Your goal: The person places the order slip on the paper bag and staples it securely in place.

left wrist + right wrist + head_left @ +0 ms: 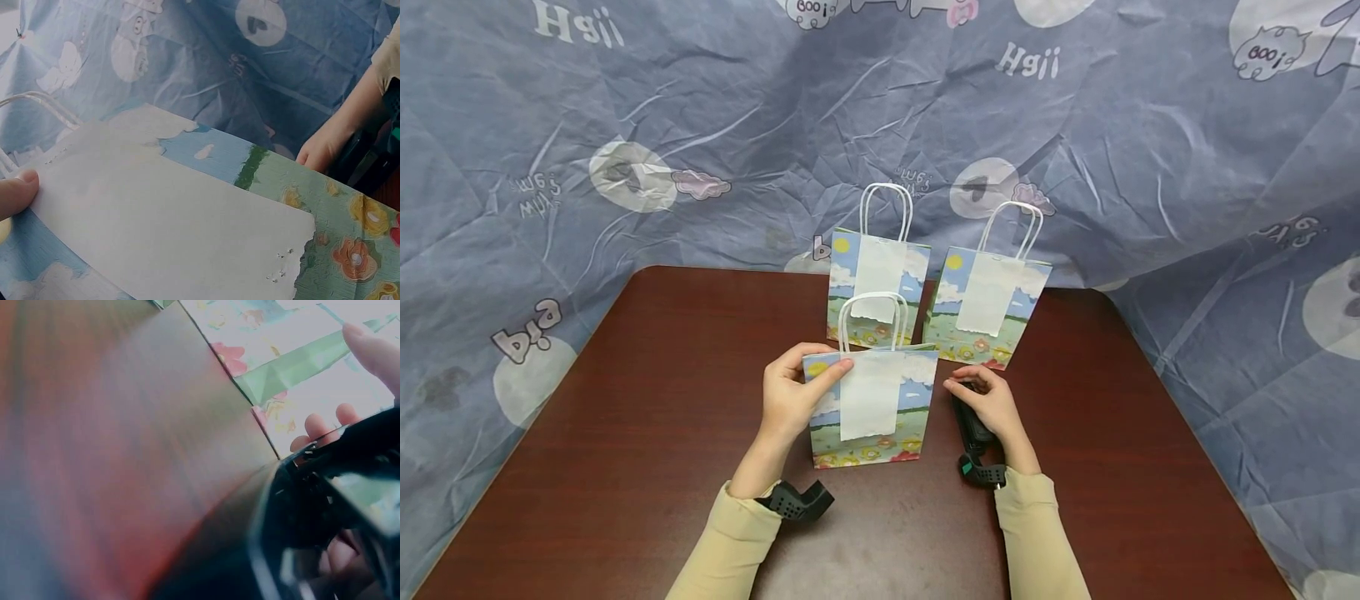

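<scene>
Upright on the table stands a paper gift bag printed with sky, meadow and flowers, a blank white paper panel on its front and white twisted handles on top. My left hand pinches its upper left edge, thumb in front and the other fingers behind. In the left wrist view the thumb lies by the top of the white panel. Just right of the bag is my right hand, fingers loosely bent and holding nothing. The right wrist view has its thumb apart from the fingers.
Behind the front bag stand two matching bags, one at the back and another tilted to its right. A black device is strapped at each wrist. Beyond the brown table hangs a wrinkled blue-grey printed cloth.
</scene>
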Demonstrator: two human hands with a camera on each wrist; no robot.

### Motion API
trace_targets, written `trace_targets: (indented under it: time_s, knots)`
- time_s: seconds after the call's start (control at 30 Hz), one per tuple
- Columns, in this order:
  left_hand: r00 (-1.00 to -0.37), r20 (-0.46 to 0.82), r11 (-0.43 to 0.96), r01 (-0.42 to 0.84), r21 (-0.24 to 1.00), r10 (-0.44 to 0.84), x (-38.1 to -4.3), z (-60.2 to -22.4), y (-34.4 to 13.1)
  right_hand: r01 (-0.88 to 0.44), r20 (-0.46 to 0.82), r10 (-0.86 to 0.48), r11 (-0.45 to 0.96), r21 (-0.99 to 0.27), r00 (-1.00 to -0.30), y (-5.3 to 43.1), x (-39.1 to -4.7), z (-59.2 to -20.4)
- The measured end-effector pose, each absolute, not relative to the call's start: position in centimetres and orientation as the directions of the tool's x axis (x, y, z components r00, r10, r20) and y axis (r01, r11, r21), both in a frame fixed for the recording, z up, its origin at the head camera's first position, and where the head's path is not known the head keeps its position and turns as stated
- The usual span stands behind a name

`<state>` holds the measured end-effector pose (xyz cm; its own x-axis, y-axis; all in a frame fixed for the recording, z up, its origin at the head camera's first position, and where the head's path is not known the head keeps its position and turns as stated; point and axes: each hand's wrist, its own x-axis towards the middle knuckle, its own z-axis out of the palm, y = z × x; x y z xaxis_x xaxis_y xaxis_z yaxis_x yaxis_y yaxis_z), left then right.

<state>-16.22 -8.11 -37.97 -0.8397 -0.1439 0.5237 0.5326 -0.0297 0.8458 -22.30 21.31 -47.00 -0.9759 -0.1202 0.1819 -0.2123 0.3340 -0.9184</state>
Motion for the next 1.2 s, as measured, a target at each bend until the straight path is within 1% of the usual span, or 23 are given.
trace_targets:
  time_s: [0.1, 0.33, 0.47, 0.53, 0.7, 0.93, 1.2]
  knots:
    - [-0.841, 0.521, -0.026, 0.529, 0.848, -0.145, -16.2, -37.9, -8.1, -0.215, 0.190, -0.110, 0.315, -0.925, -0.976, 21.2, -23.0, -47.2]
    - [-0.836, 0.529, -0.018, 0.537, 0.844, -0.147, -16.1, -37.8, -8.2, -0.248, 0.230, -0.121, 0.155, -0.956, -0.966, 21.7, -24.5, -49.0]
    - [-0.844, 0.514, -0.029, 0.524, 0.852, -0.154, -16.0, -37.8, -8.2, -0.234, 0.218, -0.135, 0.117, -0.965, -0.966, 22.2, -24.7, -50.0]
    - [-0.847, 0.508, -0.034, 0.519, 0.854, -0.154, -16.0, -37.8, -8.2, -0.232, 0.212, -0.159, 0.116, -0.966, -0.964, 22.3, -24.5, -50.1]
    - [-0.849, 0.505, -0.047, 0.517, 0.855, -0.154, -16.0, -37.8, -8.2, -0.235, 0.198, -0.212, 0.171, -0.957, -0.957, 22.5, -23.8, -50.0]
    - [-0.854, 0.499, -0.052, 0.510, 0.858, -0.148, -16.1, -37.9, -8.2, -0.223, 0.174, -0.237, 0.196, -0.955, -0.956, 22.4, -22.1, -48.7]
    - [-0.855, 0.497, -0.056, 0.509, 0.859, -0.147, -16.1, -37.9, -8.1, -0.194, 0.118, -0.254, 0.297, -0.935, -0.960, 22.2, -20.0, -47.2]
